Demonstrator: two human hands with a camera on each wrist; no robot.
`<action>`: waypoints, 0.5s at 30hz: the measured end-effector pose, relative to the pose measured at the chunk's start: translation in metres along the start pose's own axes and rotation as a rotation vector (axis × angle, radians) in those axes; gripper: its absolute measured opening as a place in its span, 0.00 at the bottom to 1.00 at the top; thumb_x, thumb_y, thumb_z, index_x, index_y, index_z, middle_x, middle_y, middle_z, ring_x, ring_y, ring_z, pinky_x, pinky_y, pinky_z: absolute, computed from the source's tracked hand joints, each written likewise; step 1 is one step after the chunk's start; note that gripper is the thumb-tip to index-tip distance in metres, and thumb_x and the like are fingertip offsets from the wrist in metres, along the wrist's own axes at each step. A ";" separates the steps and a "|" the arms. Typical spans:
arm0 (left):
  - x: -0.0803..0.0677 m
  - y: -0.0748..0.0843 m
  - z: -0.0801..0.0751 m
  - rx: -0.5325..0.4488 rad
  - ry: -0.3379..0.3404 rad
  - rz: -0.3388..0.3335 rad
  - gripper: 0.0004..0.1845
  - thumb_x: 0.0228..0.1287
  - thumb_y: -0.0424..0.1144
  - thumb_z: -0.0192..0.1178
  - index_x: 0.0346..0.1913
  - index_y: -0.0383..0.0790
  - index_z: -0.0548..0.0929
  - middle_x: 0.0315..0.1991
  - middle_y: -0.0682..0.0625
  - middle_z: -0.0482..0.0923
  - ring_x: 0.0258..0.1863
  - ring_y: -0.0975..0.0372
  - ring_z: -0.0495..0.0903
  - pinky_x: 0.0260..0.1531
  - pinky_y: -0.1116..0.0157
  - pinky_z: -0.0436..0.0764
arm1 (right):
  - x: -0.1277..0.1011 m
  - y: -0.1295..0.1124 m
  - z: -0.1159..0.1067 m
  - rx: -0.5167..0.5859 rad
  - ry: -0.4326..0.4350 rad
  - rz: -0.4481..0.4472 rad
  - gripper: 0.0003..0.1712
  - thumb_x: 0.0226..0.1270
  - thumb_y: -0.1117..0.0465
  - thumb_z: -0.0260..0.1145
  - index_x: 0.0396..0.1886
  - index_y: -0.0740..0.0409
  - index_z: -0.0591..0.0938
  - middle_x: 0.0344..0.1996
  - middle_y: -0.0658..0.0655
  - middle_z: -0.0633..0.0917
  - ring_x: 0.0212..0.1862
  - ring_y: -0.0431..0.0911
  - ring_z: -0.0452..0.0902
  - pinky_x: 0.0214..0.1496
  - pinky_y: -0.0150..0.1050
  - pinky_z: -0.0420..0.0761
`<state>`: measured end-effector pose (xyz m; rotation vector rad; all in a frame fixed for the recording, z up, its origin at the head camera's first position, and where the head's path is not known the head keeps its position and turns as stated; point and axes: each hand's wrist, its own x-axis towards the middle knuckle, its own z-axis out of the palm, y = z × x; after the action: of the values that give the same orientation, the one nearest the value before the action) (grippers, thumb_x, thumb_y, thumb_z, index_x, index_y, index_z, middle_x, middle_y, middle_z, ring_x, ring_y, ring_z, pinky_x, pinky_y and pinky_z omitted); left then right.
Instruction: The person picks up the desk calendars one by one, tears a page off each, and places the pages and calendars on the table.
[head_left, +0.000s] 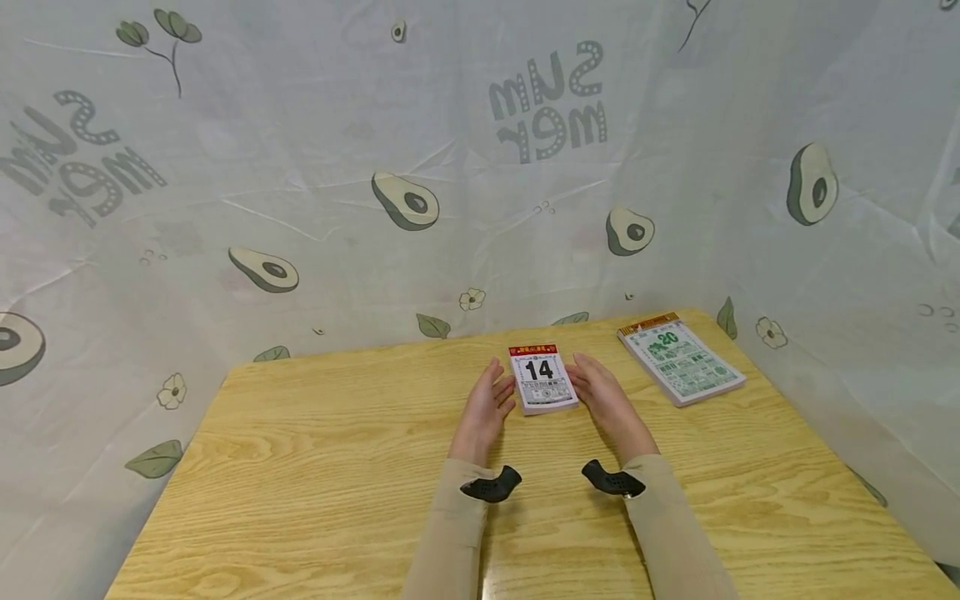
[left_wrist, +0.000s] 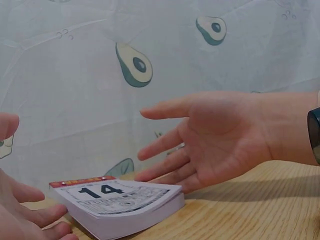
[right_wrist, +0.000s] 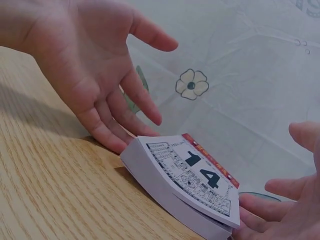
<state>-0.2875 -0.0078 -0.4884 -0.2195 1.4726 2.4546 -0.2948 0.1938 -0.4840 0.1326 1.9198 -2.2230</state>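
A thick tear-off calendar pad (head_left: 543, 380) with a red top strip and a big black "14" lies on the wooden table (head_left: 315, 467). My left hand (head_left: 491, 398) stands edge-on at the pad's left side, palm facing it, fingers straight. My right hand (head_left: 600, 388) mirrors it on the right side. In the right wrist view the left hand (right_wrist: 95, 70) touches the pad (right_wrist: 185, 180) with its lower fingertips. The left wrist view shows the right hand (left_wrist: 215, 140) with its fingers at the edge of the pad (left_wrist: 120, 200). Neither hand curls round anything.
A second, larger calendar pad (head_left: 681, 360) printed in green with "20" lies at the table's far right corner. A white sheet with avocado prints (head_left: 405, 202) hangs close behind and to the right of the table. Black wrist cameras (head_left: 491, 486) sit on both sleeves.
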 end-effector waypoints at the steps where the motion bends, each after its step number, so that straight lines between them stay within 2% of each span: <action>1: 0.000 0.000 0.001 0.000 -0.003 0.001 0.40 0.73 0.58 0.46 0.75 0.34 0.51 0.74 0.32 0.54 0.74 0.44 0.53 0.74 0.49 0.54 | 0.000 0.000 0.000 0.001 0.002 0.001 0.46 0.77 0.42 0.47 0.78 0.64 0.40 0.75 0.71 0.54 0.77 0.58 0.50 0.78 0.49 0.51; 5: 0.003 -0.001 0.002 -0.015 -0.010 0.026 0.38 0.75 0.54 0.45 0.76 0.33 0.48 0.73 0.30 0.53 0.74 0.40 0.55 0.73 0.49 0.56 | -0.001 -0.001 0.000 0.000 -0.005 0.008 0.46 0.77 0.42 0.46 0.78 0.63 0.39 0.75 0.71 0.53 0.77 0.59 0.50 0.78 0.49 0.52; 10: 0.003 0.000 0.006 -0.060 0.039 0.059 0.36 0.75 0.47 0.47 0.76 0.33 0.48 0.72 0.30 0.55 0.71 0.40 0.60 0.70 0.50 0.63 | -0.002 0.000 0.003 0.005 -0.028 0.008 0.49 0.76 0.39 0.47 0.77 0.64 0.37 0.75 0.72 0.53 0.77 0.60 0.50 0.78 0.50 0.53; 15: 0.000 0.000 0.007 -0.059 0.088 0.074 0.35 0.73 0.38 0.47 0.76 0.30 0.47 0.71 0.31 0.58 0.70 0.42 0.63 0.69 0.50 0.64 | -0.002 0.000 0.006 0.013 -0.034 0.012 0.50 0.75 0.39 0.49 0.77 0.65 0.38 0.75 0.73 0.53 0.77 0.60 0.50 0.78 0.50 0.53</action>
<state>-0.2876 -0.0010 -0.4854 -0.2940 1.4690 2.5802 -0.2925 0.1885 -0.4826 0.1077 1.8825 -2.2155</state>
